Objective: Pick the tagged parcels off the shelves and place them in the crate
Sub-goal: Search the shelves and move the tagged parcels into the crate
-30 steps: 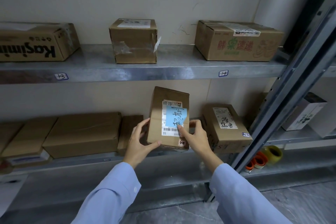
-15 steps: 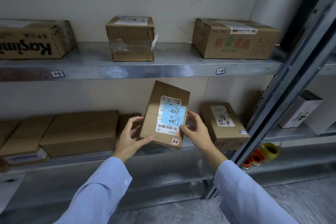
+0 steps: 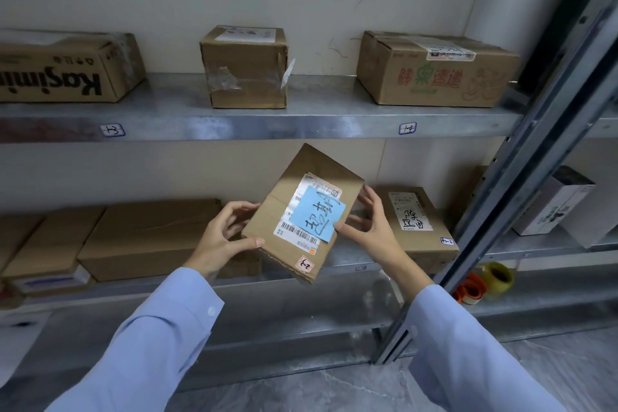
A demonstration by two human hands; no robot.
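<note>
While tilted off the shelf [image 3: 334, 125], tagged parcel [image 3: 284, 211] between left hand [image 3: 222, 237] and right hand [image 3: 374, 227], both gripping

Metal shelves [image 3: 301, 124] with cardboard boxes [image 3: 245, 68].

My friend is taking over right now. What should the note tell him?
Left hand: grips the lower left edge of the parcel with the blue note.
Right hand: holds its right edge.
The parcel is tilted, lifted clear of the lower shelf.
Done: this parcel is picked.
Left: put it in the crate, which is not in view. Then check the other boxes for tags; the box to the right has only a white label with writing.
</note>
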